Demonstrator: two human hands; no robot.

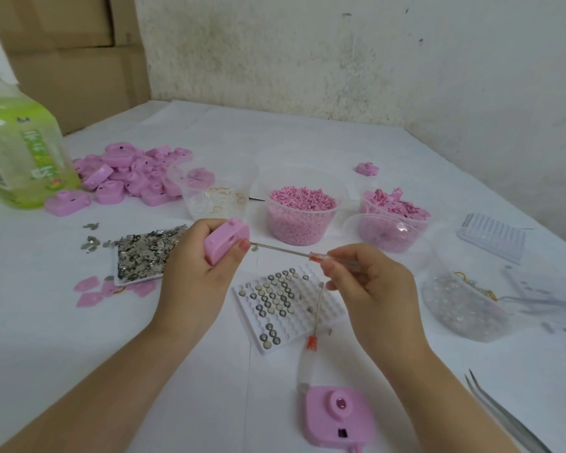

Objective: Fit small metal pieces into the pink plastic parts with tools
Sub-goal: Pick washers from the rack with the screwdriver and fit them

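Mid-fit, we reckon
Above the white dimpled plastic tray [331, 302] our left hand [193, 276] grips the pink camera-shaped plastic part [225, 242], right hand [371, 291] pinches a thin clear-handled screwdriver [286, 252] (tip at it); next needs a steady push.

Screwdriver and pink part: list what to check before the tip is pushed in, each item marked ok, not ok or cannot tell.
1. Left hand grips the pink part round its body: ok.
2. Right hand pinches the screwdriver at its handle: ok.
3. Tip seated in the part's slot: cannot tell, too small to see.
4. Left thumb clear of the tip: not ok, it lies right beside it and a slip might catch it.
5. Spare screwdriver within reach, lying partly across the white tray: ok.
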